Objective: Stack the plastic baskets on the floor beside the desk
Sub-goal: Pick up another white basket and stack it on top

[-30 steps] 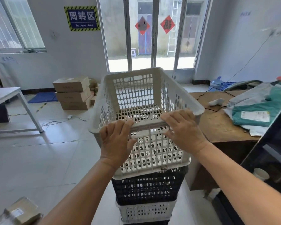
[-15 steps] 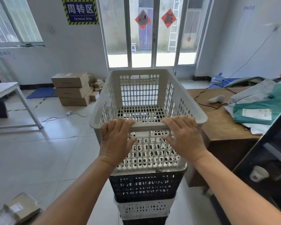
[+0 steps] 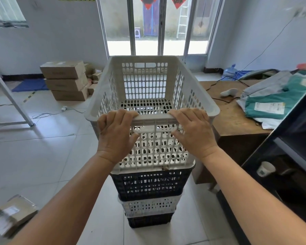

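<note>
A white perforated plastic basket (image 3: 145,82) sits upright on top of a stack on the tiled floor. Under it come a black basket (image 3: 150,184), a white basket (image 3: 148,206) and another black basket (image 3: 148,221). My left hand (image 3: 113,137) grips the near rim of the top white basket on its left side. My right hand (image 3: 193,133) grips the same rim on its right side, fingers curled over the edge. The wooden desk (image 3: 237,121) stands directly to the right of the stack.
Green and grey parcels (image 3: 272,105) and a white scanner (image 3: 229,91) lie on the desk. A dark shelf unit (image 3: 293,156) with a paper cup (image 3: 265,168) stands at the right. Stacked cardboard boxes (image 3: 65,80), a white table leg (image 3: 9,101) and a parcel (image 3: 12,216) are on the left.
The top white basket has gone from tilted to level and settled down onto the black basket. Both hands stayed on its near rim. My view has dipped downward.
</note>
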A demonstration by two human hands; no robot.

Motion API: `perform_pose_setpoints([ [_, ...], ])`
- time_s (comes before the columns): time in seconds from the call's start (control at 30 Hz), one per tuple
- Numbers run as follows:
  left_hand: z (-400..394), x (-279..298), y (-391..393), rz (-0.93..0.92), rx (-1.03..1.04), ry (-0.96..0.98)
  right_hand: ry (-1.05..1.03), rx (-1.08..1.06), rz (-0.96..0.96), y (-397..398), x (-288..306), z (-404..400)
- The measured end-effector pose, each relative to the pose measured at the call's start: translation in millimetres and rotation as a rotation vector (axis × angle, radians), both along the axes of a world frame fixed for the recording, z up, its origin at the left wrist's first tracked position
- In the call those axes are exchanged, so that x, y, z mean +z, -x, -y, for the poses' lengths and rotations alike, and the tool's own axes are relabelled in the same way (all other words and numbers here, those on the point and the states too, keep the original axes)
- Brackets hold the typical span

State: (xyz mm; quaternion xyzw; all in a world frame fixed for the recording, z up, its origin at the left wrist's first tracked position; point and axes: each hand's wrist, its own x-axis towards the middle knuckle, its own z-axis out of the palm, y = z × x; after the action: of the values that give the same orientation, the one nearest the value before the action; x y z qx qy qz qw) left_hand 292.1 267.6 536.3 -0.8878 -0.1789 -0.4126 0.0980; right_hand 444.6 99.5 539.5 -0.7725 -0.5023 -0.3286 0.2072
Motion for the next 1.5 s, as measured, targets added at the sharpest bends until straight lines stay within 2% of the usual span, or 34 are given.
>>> perform_pose_setpoints([
  [0.1, 2.0, -1.4, 2.1, -0.031, -0.039, 0.062, 0.002, -0.038, -0.064, 0.3, -1.3, 8.0],
  [0.17, 5.4, -4.5, 7.2, 0.019, -0.046, 0.140, -0.041, -0.087, -0.136, 3.3, -4.4, 14.2],
  [0.33, 14.9, -4.4, 12.3, 0.319, 0.105, 0.534, -0.116, -0.212, -0.384, 16.2, -5.4, 15.0],
  [0.5, 23.3, 7.6, 18.8, 0.432, 0.014, 0.961, -0.302, -0.191, -0.784, 24.7, 6.5, 16.0],
  [0.63, 9.3, 7.6, 25.7, 0.505, -0.024, 1.106, -0.409, -0.152, -0.932, 21.5, 13.5, 18.5],
  [0.73, 7.7, 16.0, 25.5, 0.500, -0.009, 1.120, -0.440, -0.159, -0.985, 17.6, 21.0, 18.6],
  [1.07, 14.3, 20.5, 26.1, 0.478, 0.073, 1.114, -0.433, -0.211, -0.962, 12.2, 15.8, 21.9],
  [1.5, 16.3, 17.7, 28.2, 0.533, 0.011, 1.164, -0.394, -0.197, -0.900, 14.3, 13.9, 28.2],
])
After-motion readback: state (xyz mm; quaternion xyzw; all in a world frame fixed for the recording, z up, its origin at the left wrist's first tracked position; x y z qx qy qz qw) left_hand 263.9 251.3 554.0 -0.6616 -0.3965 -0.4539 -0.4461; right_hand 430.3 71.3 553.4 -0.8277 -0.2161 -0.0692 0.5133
